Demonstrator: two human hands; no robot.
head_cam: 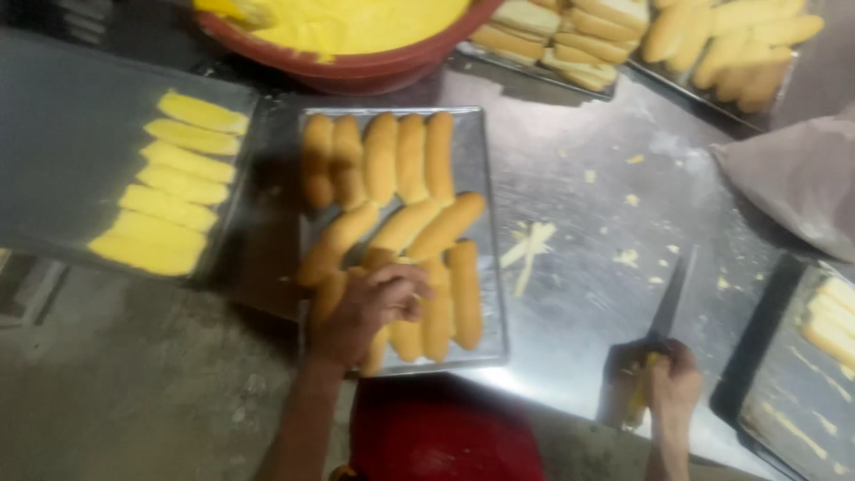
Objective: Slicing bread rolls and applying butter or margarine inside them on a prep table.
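Steel covers the whole table point(570, 178), shiny and dusted with crumbs. At far left a dark tray point(53, 134) holds a row of split rolls point(174, 183) spread with yellow cream. Behind it stands a red bowl point(356, 67) full of the same smooth cream. In the middle a metal tray point(485, 267) carries long golden buns point(401, 187), and the left hand point(365, 307) is closed on one bun at its near end. To the right, the right hand point(672, 383) grips a knife point(668, 307) by its yellow handle, blade resting on the table. Another tray point(775, 392) lies at far right.
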